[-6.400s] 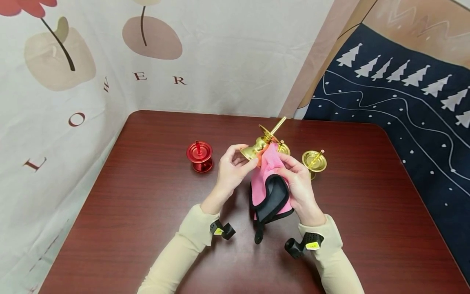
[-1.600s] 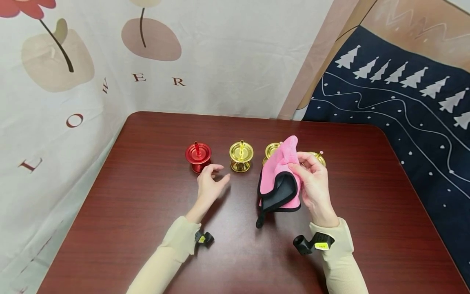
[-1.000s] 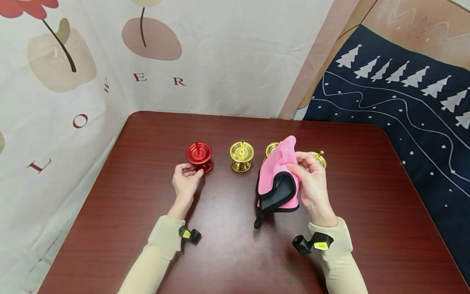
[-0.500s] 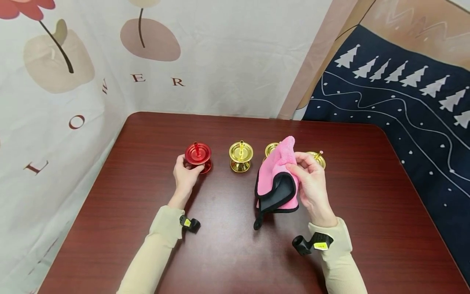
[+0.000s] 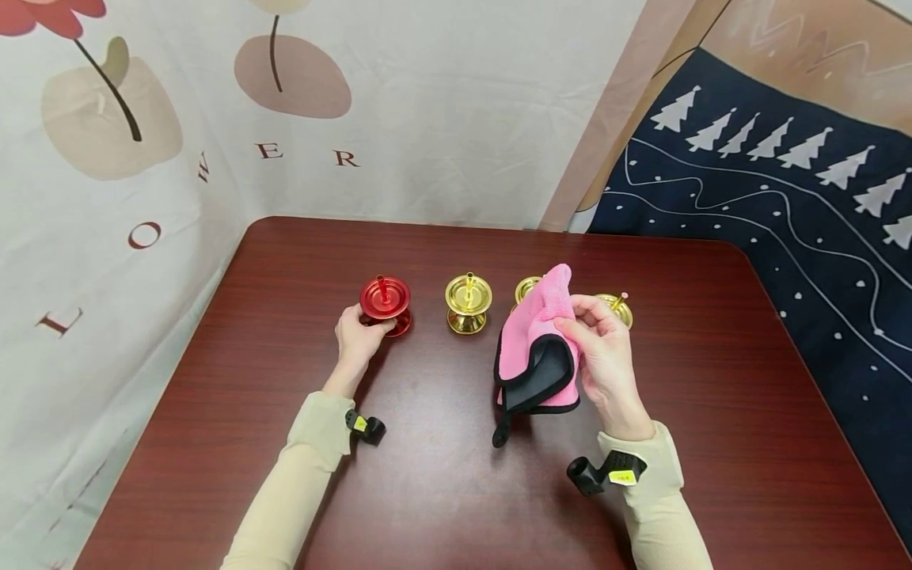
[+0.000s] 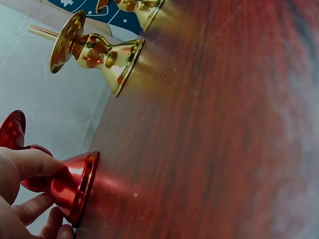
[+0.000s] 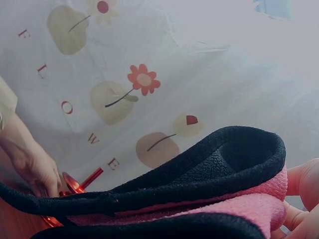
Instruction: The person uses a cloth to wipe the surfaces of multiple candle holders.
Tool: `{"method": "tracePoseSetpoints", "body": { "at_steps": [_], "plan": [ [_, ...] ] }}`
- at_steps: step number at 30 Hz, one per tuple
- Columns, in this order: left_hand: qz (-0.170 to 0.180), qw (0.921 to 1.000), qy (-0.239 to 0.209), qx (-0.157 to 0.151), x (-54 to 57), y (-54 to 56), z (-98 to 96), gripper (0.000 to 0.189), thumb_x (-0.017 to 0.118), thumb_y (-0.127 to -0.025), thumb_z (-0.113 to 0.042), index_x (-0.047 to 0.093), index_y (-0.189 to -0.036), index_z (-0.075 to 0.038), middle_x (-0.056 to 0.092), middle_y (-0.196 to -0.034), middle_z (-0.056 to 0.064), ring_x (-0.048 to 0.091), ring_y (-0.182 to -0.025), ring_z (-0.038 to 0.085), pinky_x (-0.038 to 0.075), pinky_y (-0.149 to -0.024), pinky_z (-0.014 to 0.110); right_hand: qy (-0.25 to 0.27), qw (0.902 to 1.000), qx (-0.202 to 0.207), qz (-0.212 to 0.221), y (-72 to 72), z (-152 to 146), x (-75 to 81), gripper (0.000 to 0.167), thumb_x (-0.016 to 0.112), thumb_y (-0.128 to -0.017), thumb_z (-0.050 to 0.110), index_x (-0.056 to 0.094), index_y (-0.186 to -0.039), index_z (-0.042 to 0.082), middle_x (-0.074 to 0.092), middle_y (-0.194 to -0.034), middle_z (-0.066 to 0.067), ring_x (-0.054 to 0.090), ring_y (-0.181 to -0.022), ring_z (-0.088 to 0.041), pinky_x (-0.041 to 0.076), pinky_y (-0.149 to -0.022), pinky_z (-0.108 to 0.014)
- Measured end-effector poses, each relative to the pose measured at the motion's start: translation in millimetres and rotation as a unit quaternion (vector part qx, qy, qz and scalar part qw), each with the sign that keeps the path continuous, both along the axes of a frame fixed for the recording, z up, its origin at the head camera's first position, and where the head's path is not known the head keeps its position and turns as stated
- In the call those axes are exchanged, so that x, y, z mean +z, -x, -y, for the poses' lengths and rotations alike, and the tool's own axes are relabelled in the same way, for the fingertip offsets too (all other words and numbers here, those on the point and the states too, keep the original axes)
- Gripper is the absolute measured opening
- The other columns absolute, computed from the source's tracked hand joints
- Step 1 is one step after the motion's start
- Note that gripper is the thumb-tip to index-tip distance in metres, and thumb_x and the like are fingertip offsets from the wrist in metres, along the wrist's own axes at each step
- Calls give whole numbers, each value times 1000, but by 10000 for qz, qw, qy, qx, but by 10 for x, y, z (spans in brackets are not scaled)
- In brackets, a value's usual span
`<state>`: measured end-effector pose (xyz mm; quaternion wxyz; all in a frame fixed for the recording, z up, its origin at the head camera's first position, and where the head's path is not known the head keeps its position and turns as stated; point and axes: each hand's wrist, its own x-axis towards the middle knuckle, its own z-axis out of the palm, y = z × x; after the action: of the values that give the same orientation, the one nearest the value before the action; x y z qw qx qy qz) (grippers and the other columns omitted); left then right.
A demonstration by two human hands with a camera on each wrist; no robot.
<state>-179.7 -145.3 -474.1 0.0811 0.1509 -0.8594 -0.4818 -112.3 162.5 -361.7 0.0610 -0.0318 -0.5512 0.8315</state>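
Observation:
My left hand grips the lower part of a shiny red candle holder, which stands upright at the left end of a row. Up close in the left wrist view, the thumb lies along the flared red base and the other fingers curl beneath it. Farther right, my right hand pinches a folded pink cloth with black edging and a black hanging loop. In the right wrist view the cloth's dark inner side shows, overlapping part of the red holder.
One gold candle holder stands just right of the red one. Behind the cloth, two more gold holders, a middle one and a right one, are partly hidden. All are near the back of the brown table.
Earlier my left hand held a gold candle holder against the cloth; that holder now stands in the row. The left hand has moved left and taken hold of the red one.

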Motion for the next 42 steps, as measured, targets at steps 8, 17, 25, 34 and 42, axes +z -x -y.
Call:
{"method": "tracePoseSetpoints", "body": {
  "at_steps": [8,17,25,34,42],
  "plan": [
    [-307,9994,-144,-10,-17,-9,-13,39,79,-69,-10,65,-103,4,57,-98,23,51,-97,34,35,-89,46,-18,10000,-12,-15,-3,-7,0,35,54,-81,-18,68,-86,13,62,-80,-2,58,-73,-12,53,-66,-21],
    [-423,9952,-880,-39,2,-53,-35,39,75,-72,-3,63,-109,2,63,-108,21,55,-101,30,43,-87,40,13,10000,4,-5,-5,-7,4,35,53,-81,-18,69,-85,14,62,-80,-2,58,-73,-12,52,-65,-20],
    [-630,9910,-1177,-121,46,-77,-18,42,75,-72,0,62,-112,1,63,-109,20,58,-101,29,45,-87,37,-20,10000,31,-20,-9,-12,8,35,54,-81,-18,69,-86,14,62,-80,-2,58,-74,-12,52,-66,-20],
    [-964,9824,-1440,-693,221,-111,-52,47,77,-70,2,60,-114,1,63,-111,19,56,-102,24,45,-90,37,-55,10000,77,16,-6,-10,11,35,54,-81,-17,69,-86,15,62,-80,-2,58,-74,-12,52,-65,-20],
    [-1162,9741,-1596,-1107,449,-161,-148,39,75,-71,5,60,-106,4,64,-104,17,56,-95,13,46,-85,26,-18,9999,118,68,-7,-15,24,35,54,-82,-16,69,-87,15,62,-81,-1,58,-75,-12,53,-65,-21]
  ]
}}
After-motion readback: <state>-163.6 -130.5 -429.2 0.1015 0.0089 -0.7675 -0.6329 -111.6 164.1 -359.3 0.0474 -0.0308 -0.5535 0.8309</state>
